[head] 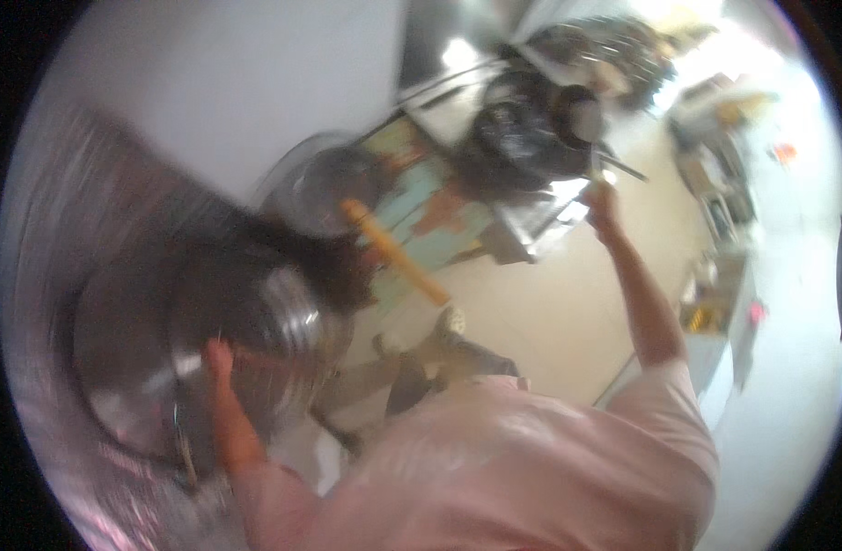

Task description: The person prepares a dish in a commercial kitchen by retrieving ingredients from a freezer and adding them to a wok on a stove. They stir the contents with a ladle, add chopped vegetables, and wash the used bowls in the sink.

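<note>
My left hand (219, 358) is closed at the edge of a large round metal vessel (283, 296); blur hides the exact grip. My right hand (602, 203) is stretched out and grips a long-handled ladle or small pan (586, 117), its round dark end tipped over a stove. Beneath that end sits a dark wok or pan (521, 131) on the metal stove (531, 231). Between my hands stands a translucent round tub (318, 182). A yellowish wooden stick (393, 251) reaches from the tub's side out over the floor.
A green and brown patterned surface (428, 200) lies between tub and stove. Piled items (607, 52) crowd the space behind the stove. Boxes (710, 165) and a low shelf unit (707, 310) line the right wall. The tiled floor (552, 317) shows around my feet.
</note>
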A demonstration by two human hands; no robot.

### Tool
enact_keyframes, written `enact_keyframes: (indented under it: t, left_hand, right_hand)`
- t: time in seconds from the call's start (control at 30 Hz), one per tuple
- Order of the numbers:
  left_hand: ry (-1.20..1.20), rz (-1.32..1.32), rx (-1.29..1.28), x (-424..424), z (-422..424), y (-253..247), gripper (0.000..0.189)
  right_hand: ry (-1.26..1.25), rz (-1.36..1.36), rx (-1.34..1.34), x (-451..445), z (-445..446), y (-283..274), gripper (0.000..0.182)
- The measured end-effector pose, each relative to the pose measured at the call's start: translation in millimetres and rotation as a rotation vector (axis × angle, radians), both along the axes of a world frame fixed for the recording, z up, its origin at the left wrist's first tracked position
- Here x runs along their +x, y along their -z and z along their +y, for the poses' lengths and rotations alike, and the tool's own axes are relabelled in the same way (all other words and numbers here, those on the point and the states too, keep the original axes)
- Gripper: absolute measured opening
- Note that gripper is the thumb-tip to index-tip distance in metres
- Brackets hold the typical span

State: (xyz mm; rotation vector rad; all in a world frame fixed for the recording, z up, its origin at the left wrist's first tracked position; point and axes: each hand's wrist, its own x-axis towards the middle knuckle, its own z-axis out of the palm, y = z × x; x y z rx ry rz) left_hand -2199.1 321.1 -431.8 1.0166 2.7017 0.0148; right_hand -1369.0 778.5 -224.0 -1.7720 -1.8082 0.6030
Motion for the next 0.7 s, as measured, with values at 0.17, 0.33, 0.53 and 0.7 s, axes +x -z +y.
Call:
enact_keyframes:
  t: [0.17, 0.33, 0.53, 0.7]
  left_hand:
    - [0.074, 0.132, 0.231, -5, 29, -93, 0.029]
    - [-0.129, -0.146, 0.649, -78, 0, -72, 0.026]
    - [-0.102, -0.137, 0.445, -93, -4, -81, 0.025]
    - [-0.065, -0.215, 0.572, -77, -6, -88, 0.025]
  right_hand:
    - [-0.366, -0.091, -0.031, -108, -151, -45, 0.013]
    - [-0.744, -0.197, -0.401, -263, -232, -31, 0.038]
    - [-1.403, -0.600, -0.018, -474, -271, 61, 0.021]
    - [-1.289, -0.770, -0.230, -546, -293, 92, 0.018]
